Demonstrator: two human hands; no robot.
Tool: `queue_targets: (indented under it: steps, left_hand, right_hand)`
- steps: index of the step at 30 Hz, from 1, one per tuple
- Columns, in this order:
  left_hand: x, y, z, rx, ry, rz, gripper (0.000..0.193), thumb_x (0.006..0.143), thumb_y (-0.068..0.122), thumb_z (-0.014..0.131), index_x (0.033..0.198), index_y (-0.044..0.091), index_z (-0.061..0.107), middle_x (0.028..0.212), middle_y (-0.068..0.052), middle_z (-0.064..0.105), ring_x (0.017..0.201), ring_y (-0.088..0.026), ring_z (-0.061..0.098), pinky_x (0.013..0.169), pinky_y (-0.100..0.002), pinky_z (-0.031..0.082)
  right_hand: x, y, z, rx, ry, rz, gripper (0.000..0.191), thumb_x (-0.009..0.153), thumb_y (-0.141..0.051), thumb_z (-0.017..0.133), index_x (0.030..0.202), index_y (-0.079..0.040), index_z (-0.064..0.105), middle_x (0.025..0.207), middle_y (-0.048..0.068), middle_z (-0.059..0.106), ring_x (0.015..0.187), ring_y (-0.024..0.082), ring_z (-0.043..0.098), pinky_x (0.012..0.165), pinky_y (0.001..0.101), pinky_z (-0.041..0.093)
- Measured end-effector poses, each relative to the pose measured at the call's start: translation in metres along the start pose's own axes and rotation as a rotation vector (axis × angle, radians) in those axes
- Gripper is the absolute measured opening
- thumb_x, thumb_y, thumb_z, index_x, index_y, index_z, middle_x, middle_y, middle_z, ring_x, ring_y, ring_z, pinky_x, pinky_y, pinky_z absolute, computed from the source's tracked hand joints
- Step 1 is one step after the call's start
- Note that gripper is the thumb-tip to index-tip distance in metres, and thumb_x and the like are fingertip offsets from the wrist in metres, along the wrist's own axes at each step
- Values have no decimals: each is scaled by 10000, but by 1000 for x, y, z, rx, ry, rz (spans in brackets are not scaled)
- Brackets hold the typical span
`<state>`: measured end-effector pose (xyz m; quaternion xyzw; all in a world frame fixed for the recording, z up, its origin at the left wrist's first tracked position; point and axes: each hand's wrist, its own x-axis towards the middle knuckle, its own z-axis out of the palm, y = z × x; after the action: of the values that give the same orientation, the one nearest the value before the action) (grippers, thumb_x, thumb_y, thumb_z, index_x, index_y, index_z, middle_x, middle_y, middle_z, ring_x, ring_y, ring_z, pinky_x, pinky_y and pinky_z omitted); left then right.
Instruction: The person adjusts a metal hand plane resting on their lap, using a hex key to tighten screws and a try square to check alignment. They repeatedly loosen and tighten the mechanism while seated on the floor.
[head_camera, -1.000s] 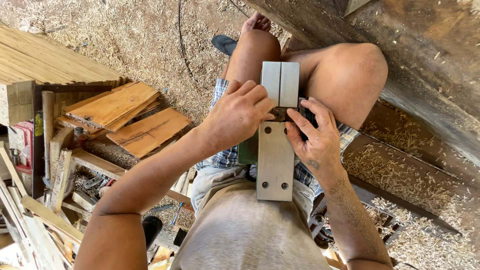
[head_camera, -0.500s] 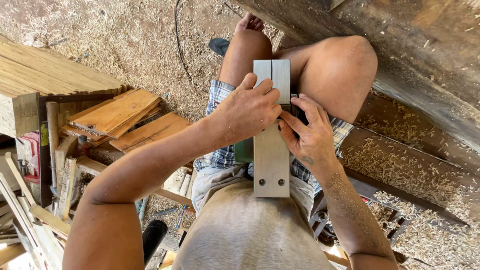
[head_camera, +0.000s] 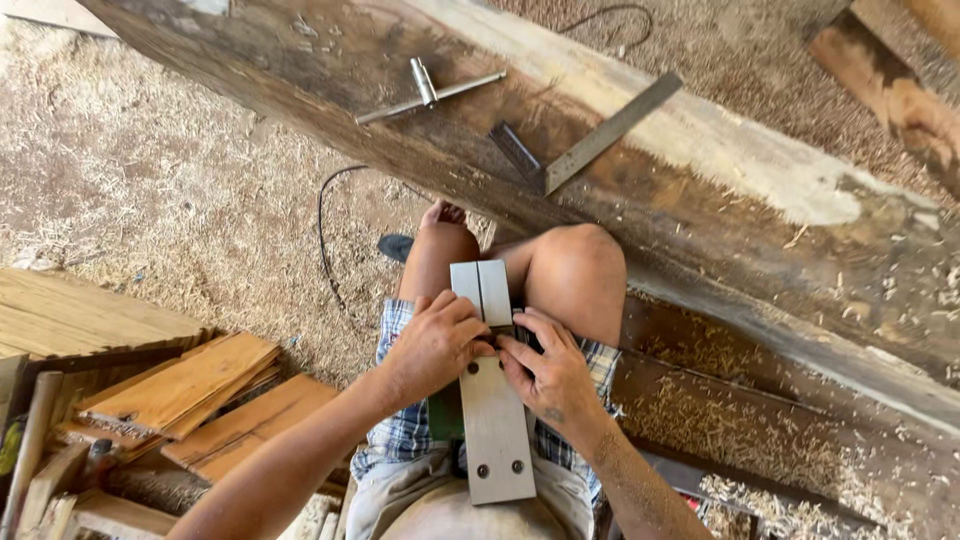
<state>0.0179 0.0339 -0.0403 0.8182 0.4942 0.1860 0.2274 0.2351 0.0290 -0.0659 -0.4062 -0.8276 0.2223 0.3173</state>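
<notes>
A person sits with a long grey metal plate (head_camera: 492, 400) lying flat along their lap, and everything here is told from that plate. It looks like the flat bottom of a power tool, with a green body part just showing at its left edge, but the rest of the tool is hidden. The left hand (head_camera: 436, 342) lies on the left side of the plate, near the middle, with its fingers curled down onto the metal. The right hand (head_camera: 548, 368) lies on the right side of the plate, and its fingers press at the same spot. The two hands are close together, fingertips nearly touching, both pushing on the plate and not wrapped round it. The far end of the plate rests between the bare knees. Beyond the plate, a big dark wooden beam (head_camera: 700, 190) crosses the view. On the beam, past the far end of the plate, lie a metal try square (head_camera: 590, 140) and a T-shaped metal wrench (head_camera: 428, 90). To the left of the plate sits a pile of short wooden boards (head_camera: 200, 390). A thin black cord (head_camera: 325, 230) curls on the sawdust-covered ground (head_camera: 180, 170), past the plate and to its left.
</notes>
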Motion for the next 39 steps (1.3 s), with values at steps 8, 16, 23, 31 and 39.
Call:
queue_targets:
  steps: [8,16,23,31,39]
  left_hand:
    - [-5,-1,8,65,65,51,224,838,239,777,983,87,700,945,-54,589,956,-263,544,823,-425,382]
    - [-8,-1,9,70,81,104,340,702,71,755,1036,55,691,987,-55,600,985,-260,548,830,-418,390]
    - [-7,4,5,103,-36,12,290,749,121,730,1032,69,689,1002,-65,592,1018,-274,545,851,-428,394]
    - [-8,7,6,97,-2,15,241,770,49,683,1009,76,679,1033,-65,594,1052,-273,559,870,-429,417]
    - [-6,8,1,48,2,27,321,704,33,696,1023,55,668,1000,-95,572,1028,-305,545,820,-444,406]
  right_hand:
    - [0,-4,1,-7,-15,26,211,840,-93,769,1045,-41,776,1259,154,640,1228,356,612,998,436,534]
    - [2,-7,-2,-11,-53,39,231,842,-86,757,1066,-39,779,1257,153,639,1242,346,605,1016,429,525]
    - [1,-7,0,-16,-19,30,219,842,-100,771,1054,-47,782,1253,143,642,1229,345,613,996,425,536]
    - [-2,-5,3,-51,-42,4,250,840,-90,771,1087,-50,774,1252,147,624,1237,350,601,1020,441,524]
    - [2,-10,-1,-56,-69,21,279,839,-80,765,1117,-52,768,1269,141,612,1255,354,593,1040,445,518]
